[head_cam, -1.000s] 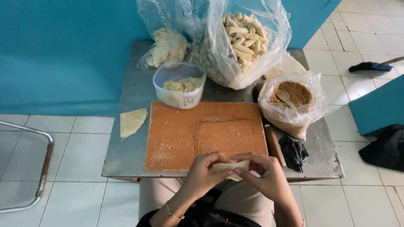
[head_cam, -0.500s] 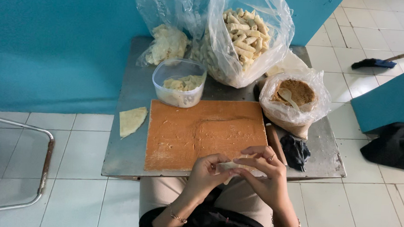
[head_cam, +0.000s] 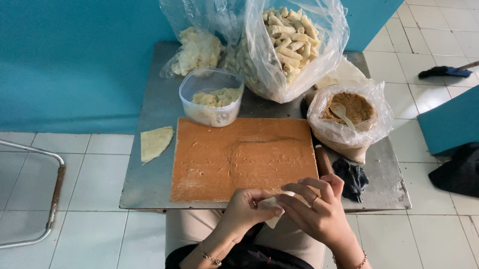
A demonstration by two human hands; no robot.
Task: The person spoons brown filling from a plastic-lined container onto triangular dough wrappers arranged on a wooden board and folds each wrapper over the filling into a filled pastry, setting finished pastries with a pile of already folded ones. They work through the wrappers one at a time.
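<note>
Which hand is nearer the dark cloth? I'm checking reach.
Right. The right hand lies just left of the dark cloth; the left hand sits farther left.

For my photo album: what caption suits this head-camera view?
Both hands, left hand and right hand, pinch a pale pastry wrapper beside an orange board.

Both forearms rise from the bottom edge and meet in front of the body, wrists bent inward. The left hand [head_cam: 245, 208] is curled, its fingers folded toward the palm and its thumb pressed forward. The right hand [head_cam: 313, 209] arches over from the other side, its fingers [head_cam: 302, 188] bent and spread, a ring on one. Fingertips of both hands meet in a pinching grip. Each wrist wears a thin bracelet.
</note>
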